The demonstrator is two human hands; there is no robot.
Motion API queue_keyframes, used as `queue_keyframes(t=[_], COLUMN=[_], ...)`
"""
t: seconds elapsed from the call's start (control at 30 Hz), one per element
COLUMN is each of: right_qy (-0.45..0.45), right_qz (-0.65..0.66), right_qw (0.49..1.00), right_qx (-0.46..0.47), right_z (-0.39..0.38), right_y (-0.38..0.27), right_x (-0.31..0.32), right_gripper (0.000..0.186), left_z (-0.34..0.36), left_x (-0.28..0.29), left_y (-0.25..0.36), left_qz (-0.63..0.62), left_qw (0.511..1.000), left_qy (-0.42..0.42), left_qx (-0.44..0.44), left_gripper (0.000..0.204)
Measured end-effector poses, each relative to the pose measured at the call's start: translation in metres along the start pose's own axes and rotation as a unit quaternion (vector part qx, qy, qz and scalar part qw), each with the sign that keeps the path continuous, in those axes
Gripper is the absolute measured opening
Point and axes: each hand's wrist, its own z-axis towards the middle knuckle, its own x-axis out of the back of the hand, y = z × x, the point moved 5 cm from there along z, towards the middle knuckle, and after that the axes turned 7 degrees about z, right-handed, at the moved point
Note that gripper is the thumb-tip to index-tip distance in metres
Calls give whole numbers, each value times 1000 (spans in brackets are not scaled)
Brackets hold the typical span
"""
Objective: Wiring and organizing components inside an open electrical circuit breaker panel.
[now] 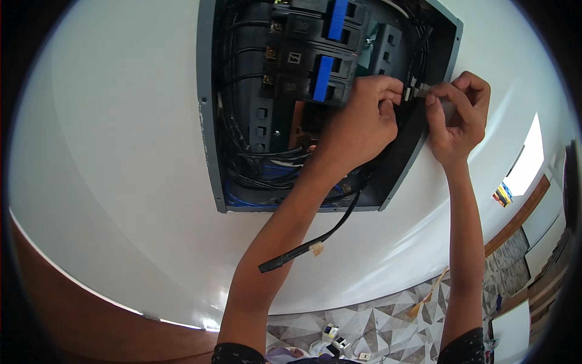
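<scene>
Grey metal is seen in the rim of an electrical box, mounted on a white wall that fills the left of the frame. Inside, at upper centre, dark wires are led to the left side of black breakers with blue levers, presumably where terminals can be reached. At lower centre, a thick black cable is hung out over the box's bottom edge, its end loose. Right of centre, the left hand is placed inside, hemmed between breakers and metal side, its fingers curled beside a cable bundle; whether anything is gripped there cannot be told. Just right of it, a small pale strip is pinched between thumb and forefinger of the right hand, with no gap left, probably so that it is steadied near the bundle. Those fingertips are held over the box's right rim; outside it, wrist room is offered before the wall.
</scene>
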Motion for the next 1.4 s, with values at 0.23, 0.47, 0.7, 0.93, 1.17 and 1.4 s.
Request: queue_keyframes(t=[0.23,0.47,0.7,0.93,1.17,1.4], right_qy=[5,-16,20,-8,-2,10], right_qz=[-2,17,14,20,-20,-2], right_qw=[1000,1000,1000,999,1000,999], right_qx=[-18,-15,-9,-23,4,50], right_z=[2,2,5,5,3,3], right_y=[4,-1,-4,-5,1,10], right_x=[1,1,3,2,4,0], right_gripper=[14,13,15,14,12,12], left_z=[4,3,1,0,2,3], left_x=[-2,-6,-7,-5,-7,-3], left_y=[-1,3,5,5,-4,-4], left_qz=[-31,-33,10,16,7,70], left_qw=[999,999,998,997,998,994], left_qy=[-2,19,59,63,67,84], left_qx=[-5,-23,29,28,18,-26], left_gripper=[23,25,20,19,21,24])
